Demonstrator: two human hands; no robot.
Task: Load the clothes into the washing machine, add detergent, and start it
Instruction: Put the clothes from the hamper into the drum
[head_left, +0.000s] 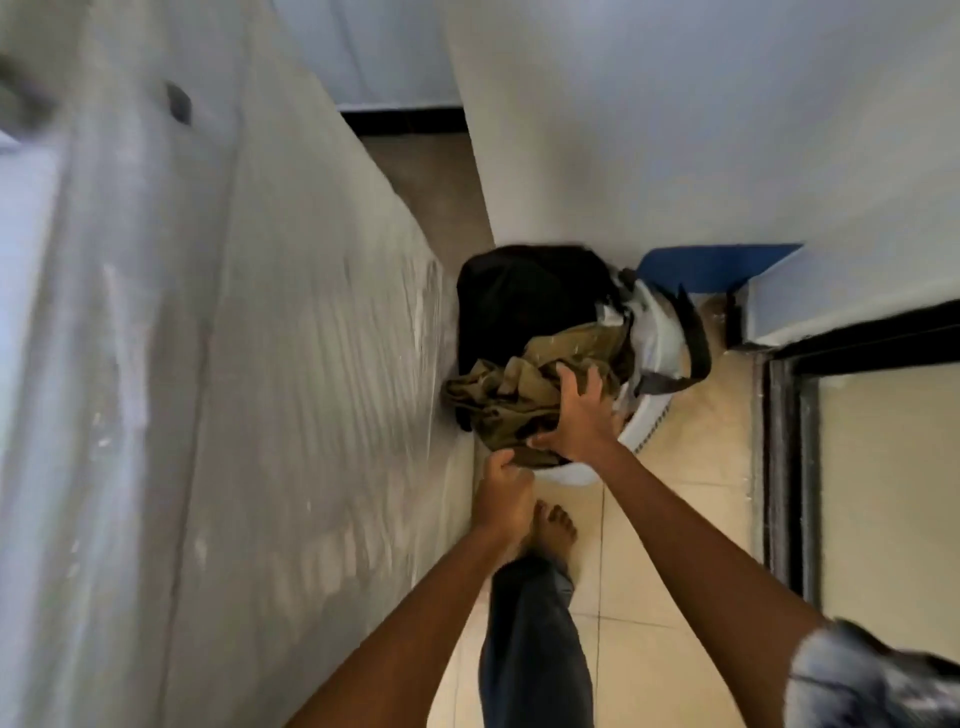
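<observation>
Laundry basket (652, 415) sits on the tile floor (675, 545), jammed into the corner between the plastic-wrapped slab (260, 364) on the left and the white wall (623, 130) behind. White rim shows only at the near and right edges. Pile on top: olive garment (524, 384) nearest, black garment (519, 296) farther back, grey-white piece with a dark strap (691, 343) hanging over the right rim. Left hand (504, 493) clenched on the olive garment's near hem, at the basket's near-left edge. Right hand (576, 410) fingers spread, pressing down on the olive garment, thumb at its near edge. Bare foot (553, 530) just near of the basket. Open floor only to the right, up to the dark door frame (779, 457). Washing machine not seen.
</observation>
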